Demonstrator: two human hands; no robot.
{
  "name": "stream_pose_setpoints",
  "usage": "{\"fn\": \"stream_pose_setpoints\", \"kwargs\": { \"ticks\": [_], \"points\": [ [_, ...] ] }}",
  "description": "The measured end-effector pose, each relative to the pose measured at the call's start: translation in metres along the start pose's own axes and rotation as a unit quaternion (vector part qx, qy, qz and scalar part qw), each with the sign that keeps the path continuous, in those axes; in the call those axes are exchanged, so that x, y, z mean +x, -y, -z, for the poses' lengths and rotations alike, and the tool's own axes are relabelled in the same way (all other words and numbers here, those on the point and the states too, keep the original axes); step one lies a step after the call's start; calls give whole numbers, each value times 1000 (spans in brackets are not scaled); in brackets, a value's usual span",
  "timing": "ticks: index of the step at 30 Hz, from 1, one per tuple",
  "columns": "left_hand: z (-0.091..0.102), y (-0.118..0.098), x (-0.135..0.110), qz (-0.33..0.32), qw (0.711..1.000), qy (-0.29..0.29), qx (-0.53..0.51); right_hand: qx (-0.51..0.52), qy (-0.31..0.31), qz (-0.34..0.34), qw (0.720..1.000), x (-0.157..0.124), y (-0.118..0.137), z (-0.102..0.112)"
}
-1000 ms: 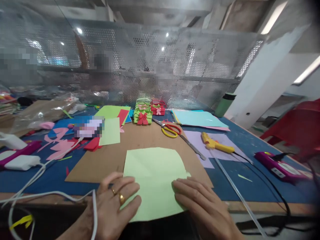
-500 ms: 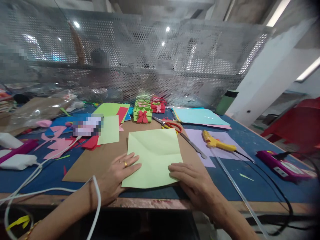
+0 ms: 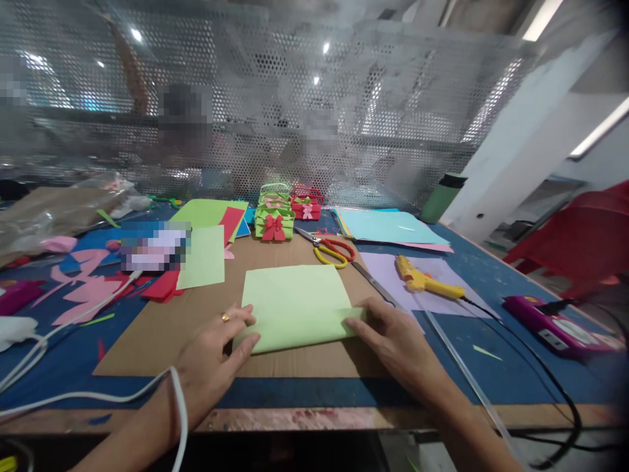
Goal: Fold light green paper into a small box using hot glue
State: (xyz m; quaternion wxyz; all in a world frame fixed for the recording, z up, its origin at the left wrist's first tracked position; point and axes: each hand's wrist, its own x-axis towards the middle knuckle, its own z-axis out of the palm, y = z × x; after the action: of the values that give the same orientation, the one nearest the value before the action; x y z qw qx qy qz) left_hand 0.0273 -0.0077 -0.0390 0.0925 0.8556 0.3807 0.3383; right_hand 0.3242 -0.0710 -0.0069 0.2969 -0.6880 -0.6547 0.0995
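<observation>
A light green sheet of paper (image 3: 297, 305) is before me over the brown cardboard (image 3: 162, 341), its near edge bent up and over toward the far side. My left hand (image 3: 219, 344) grips its left edge between thumb and fingers; a ring is on one finger. At the right edge, my right hand (image 3: 388, 331) pinches the paper the same way. Just beyond the sheet lie scissors (image 3: 334, 252) with red and yellow handles, and a metal blade (image 3: 371, 282) is near my right hand.
A yellow glue gun (image 3: 427, 282) rests on lilac paper at right, by a purple power strip (image 3: 555, 324). Small green paper bags (image 3: 274, 219) with bows stand behind. Coloured sheets (image 3: 393, 226) are stacked back right. A white cable (image 3: 171, 393) crosses my left forearm.
The green sheet lay nearly flat under both hands; now its near part is folded over away from me, so it looks shorter. Both hands have gone from resting on it to gripping its sides.
</observation>
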Motion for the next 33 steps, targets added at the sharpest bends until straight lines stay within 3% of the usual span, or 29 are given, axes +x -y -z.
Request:
{"fn": "stream_pose_setpoints", "kwargs": {
  "ticks": [5, 12, 24, 33],
  "points": [
    [-16, -1, 3, 2, 991, -67, 120, -76, -31, -33, 996, 1, -3, -14],
    [-16, 2, 2, 49, 970, 12, 236, -51, -23, -85, 995, -1, -8, -17],
    [-17, -2, 4, 75, 956, 20, 282, -120, -6, -151, 981, 4, 0, -18],
    [-18, -4, 3, 113, 945, 46, 303, -124, -4, -144, 982, 4, 3, -17]
  ]
}}
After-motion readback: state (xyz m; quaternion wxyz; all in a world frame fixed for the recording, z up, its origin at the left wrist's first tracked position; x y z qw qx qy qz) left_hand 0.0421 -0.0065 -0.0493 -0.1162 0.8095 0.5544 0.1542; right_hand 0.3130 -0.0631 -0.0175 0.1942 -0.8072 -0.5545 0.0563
